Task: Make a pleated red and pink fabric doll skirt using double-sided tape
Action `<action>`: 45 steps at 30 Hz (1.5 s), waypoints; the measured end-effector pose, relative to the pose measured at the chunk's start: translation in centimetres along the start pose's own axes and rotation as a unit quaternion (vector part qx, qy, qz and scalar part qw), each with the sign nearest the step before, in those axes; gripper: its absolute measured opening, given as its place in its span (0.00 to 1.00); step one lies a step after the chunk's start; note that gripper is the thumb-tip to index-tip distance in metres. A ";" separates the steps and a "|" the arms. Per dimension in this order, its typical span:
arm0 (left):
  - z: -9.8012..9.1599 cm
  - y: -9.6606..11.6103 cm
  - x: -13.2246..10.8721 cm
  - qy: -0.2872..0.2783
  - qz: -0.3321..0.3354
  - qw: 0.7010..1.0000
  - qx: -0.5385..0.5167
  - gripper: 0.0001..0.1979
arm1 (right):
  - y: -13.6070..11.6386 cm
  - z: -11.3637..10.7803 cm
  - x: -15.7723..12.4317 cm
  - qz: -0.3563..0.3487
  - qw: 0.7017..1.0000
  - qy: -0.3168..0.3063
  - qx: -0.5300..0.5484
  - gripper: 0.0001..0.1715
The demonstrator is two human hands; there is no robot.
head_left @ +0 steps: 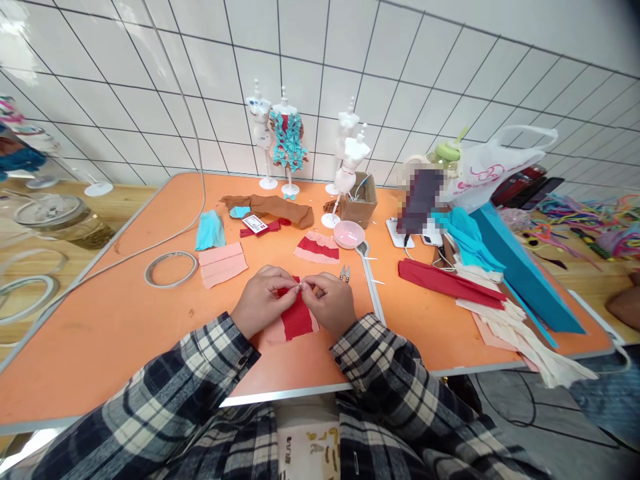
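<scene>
Both hands meet above a red and pink piece of cloth point(298, 321) near the table's front edge. My left hand point(264, 301) is closed, thumb and forefinger pinched together. My right hand point(332, 303) pinches right beside it, the fingertips nearly touching. Something tiny and pale shows between the fingertips, too small to name. The cloth lies under the hands, its far part hidden by them. Just beyond my right hand lie small thread snips point(345, 273). A second pink and red strip point(317, 247) rests farther back, near a pink bowl point(349, 234).
White dress forms point(353, 157) stand at the back, one in a turquoise ruffled dress point(289, 141). Left are a tape roll point(171, 269), pink cloth point(223, 265) and a cable point(199, 153). Red cloth point(450, 283), blue sheets point(535, 267) and a plastic bag point(493, 170) lie right. Another person's hand point(625, 307) shows far right.
</scene>
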State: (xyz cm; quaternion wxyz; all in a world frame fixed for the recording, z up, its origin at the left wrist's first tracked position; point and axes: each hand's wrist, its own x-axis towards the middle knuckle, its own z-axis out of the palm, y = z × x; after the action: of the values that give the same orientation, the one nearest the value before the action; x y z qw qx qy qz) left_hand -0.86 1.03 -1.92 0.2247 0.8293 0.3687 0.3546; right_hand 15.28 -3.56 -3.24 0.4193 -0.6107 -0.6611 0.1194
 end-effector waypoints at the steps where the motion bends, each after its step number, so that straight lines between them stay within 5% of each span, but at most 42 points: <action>1: 0.0 -0.1 0.0 -0.003 -0.004 1.000 -0.002 0.10 | 0.1 0.0 0.0 0.000 1.000 -0.002 0.007 0.08; 15: -0.2 -0.2 0.1 0.011 -0.009 1.000 0.023 0.09 | 0.5 -0.2 -0.1 -0.116 0.993 0.007 -0.010 0.10; 22: -0.3 0.1 0.1 0.011 0.031 0.998 0.046 0.07 | 0.7 -0.1 -0.1 -0.089 0.996 -0.019 0.013 0.05; 32: -0.4 -0.1 0.2 -0.021 -0.027 0.999 0.004 0.10 | 0.7 -0.3 -0.1 -0.089 0.996 -0.028 0.001 0.07; 37: -0.9 -0.3 0.2 -0.074 -0.010 0.997 -0.007 0.18 | 0.9 -0.5 0.0 -0.084 0.994 -0.041 -0.064 0.08; 45: -0.8 -0.5 0.2 -0.076 -0.005 0.997 0.010 0.18 | 1.2 -0.5 -0.1 -0.080 0.994 -0.056 -0.052 0.09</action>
State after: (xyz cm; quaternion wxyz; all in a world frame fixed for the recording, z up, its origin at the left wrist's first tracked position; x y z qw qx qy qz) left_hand -1.64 1.53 -1.61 0.2459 0.8541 0.3584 0.2856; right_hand 16.52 -3.56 -3.75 0.3574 -0.5690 -0.7358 0.0846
